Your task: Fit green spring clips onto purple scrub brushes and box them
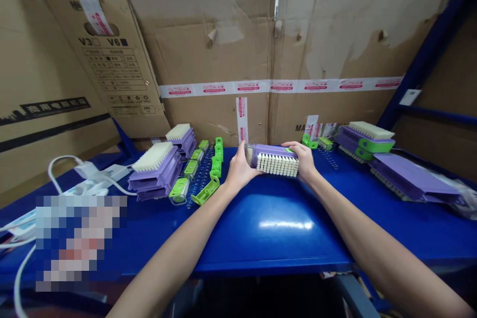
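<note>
Between my two hands is a purple brush head (pixel 278 161) with cream bristles facing me, held above the blue table. My left hand (pixel 240 168) grips its left end, where a clear part shows. My right hand (pixel 303 161) is closed round its right end, beside a small green part. Left of my left hand lie green clips (pixel 216 159), thin metal springs (pixel 201 176) and clear-and-green pieces (pixel 180 190). Purple brush parts with cream bristles (pixel 154 171) are stacked farther left. Past my right hand are another green clip (pixel 309 142) and a clear-and-green piece (pixel 325 144).
More purple brush parts (pixel 413 174) lie at the right of the blue table (pixel 283 238). A power strip (pixel 93 184) with white cables lies at the left. Cardboard sheets (pixel 216 49) stand along the back. A blue metal post (pixel 421 44) rises at the right.
</note>
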Demonstrator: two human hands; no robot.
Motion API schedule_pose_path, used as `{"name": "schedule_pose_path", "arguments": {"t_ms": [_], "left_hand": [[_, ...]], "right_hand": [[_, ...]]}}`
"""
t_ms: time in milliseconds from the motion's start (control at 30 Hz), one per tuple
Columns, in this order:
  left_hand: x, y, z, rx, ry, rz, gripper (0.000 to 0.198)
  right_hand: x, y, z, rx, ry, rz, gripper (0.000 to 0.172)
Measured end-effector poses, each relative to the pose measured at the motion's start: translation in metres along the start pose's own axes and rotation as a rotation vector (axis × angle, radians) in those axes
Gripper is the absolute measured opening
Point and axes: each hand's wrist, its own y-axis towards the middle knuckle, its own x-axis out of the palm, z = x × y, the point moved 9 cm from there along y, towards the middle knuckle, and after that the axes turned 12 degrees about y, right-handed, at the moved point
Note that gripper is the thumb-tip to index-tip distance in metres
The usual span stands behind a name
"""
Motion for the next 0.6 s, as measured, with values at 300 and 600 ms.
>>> {"name": "schedule_pose_path", "arguments": {"t_ms": [300,600], "left_hand": [[-0.002,0.000,0.009,0.104,0.034,-0.008,0.096],[-0.014,-0.005,0.026,0.596,0.285,0.181,0.074]], "right_hand": [[0.001,0.005,-0.004,-0.003,-0.014,-0.075,0.022],[0.026,-0.005,0.013,0.102,-0.224,-0.349,0.042]]}}
